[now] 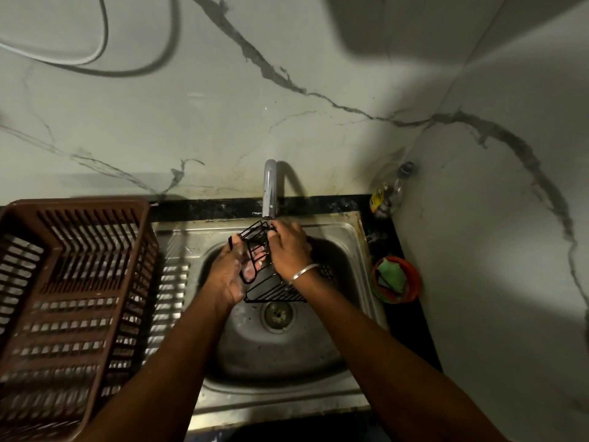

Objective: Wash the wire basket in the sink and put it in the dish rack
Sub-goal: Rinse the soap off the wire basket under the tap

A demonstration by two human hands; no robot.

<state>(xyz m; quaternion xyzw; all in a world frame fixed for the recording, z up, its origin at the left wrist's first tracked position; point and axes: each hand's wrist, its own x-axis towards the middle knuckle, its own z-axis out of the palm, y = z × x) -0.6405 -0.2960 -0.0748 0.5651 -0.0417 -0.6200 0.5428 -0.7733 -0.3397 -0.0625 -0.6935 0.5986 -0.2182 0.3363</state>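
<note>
Basket [277, 291] hangs over the sink [349, 239], below the tap [269, 189] at 12 o'clock; your left hand [229, 275] clasps its 9 o'clock side, right hand [288, 247] pinches the top rim; likely light, stiff, soap-slick; grip the frame wires.

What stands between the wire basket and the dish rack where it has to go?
Nothing visible does. The left hand and the right hand hold the wire basket over the sink, under the tap. The dish rack stands directly left of the sink, its top open; only the sink's steel ledge lies between.
</note>
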